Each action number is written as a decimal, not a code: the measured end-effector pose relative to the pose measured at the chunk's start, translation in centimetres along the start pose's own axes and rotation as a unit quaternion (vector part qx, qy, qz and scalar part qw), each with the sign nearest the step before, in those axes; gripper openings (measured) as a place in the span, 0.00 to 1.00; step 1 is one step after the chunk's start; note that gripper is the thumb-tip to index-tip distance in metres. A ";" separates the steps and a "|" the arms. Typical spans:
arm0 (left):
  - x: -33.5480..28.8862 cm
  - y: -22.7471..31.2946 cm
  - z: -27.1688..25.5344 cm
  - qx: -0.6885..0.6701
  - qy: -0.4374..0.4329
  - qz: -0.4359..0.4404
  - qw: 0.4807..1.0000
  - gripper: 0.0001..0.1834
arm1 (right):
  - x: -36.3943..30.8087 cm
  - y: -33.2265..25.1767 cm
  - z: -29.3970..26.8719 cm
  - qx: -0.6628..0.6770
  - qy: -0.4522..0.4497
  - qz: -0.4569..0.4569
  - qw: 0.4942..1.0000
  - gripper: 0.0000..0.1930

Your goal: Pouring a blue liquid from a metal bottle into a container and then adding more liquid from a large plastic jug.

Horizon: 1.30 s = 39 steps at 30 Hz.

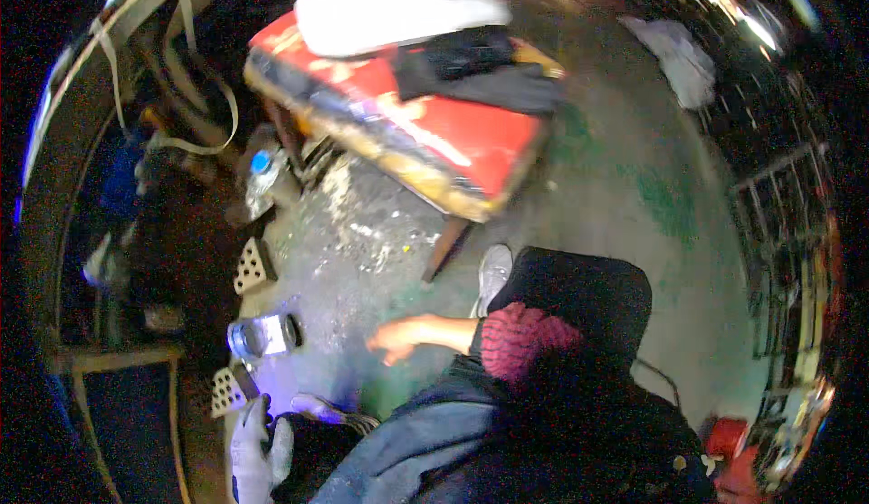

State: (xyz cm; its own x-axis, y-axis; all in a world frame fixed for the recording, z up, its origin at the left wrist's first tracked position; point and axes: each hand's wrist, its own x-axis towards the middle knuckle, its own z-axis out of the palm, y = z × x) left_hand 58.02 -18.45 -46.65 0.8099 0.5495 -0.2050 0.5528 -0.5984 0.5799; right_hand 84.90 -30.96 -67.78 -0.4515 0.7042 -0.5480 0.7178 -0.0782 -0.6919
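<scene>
grip, right point(398, 338): fingers loosely parted, nothing visibly held; blue-and-white item point(268, 336) left of it, apart. grip, left point(253, 454): gray-gloved, partly curled, hold cannot be told; 1 perforated brick point(231, 391) just beyond.

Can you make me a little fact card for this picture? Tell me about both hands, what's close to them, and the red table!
Left hand: in a pale glove, low at the left; grip unclear
Right hand: bare, fingers loosely open, nothing visible in it
Sleeve: pink, knitted
Near the hands: blue-and-white object, holed block
Red table: carries dark cloth and blurry white object
Left of the table: bottle, blue cap
</scene>
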 end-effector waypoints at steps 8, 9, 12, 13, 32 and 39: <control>-2.0 5.5 2.8 0.092 0.012 -0.014 0.996 0.19 | -28.8 1.5 0.4 -0.080 0.117 0.040 0.989 0.31; -1.9 6.3 3.1 0.100 -0.005 -0.049 0.994 0.18 | -32.6 1.2 0.1 -0.070 0.168 0.083 0.980 0.29; -2.1 6.8 3.7 0.076 0.074 -0.001 0.994 0.16 | -42.0 0.7 0.4 -0.037 0.308 0.145 0.940 0.27; -2.8 8.0 3.6 0.052 0.134 -0.015 0.989 0.16 | -43.9 0.8 0.7 -0.040 0.369 0.133 0.919 0.27; 14.9 43.9 3.1 0.260 0.153 0.574 0.761 0.22 | -45.9 -3.6 -4.9 -0.081 0.360 0.158 0.916 0.17; 28.7 44.0 7.6 0.251 0.026 0.551 0.795 0.26 | -46.1 6.2 -10.3 -0.020 0.290 0.278 0.916 0.21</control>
State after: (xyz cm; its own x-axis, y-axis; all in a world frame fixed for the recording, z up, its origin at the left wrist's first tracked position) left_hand 107.11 -33.42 -33.02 0.8551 -0.4540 0.2503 -0.4674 -0.8840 -0.0066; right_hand 115.59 -56.62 -41.96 0.3387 0.8211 -0.4595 0.7752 -0.5203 -0.3583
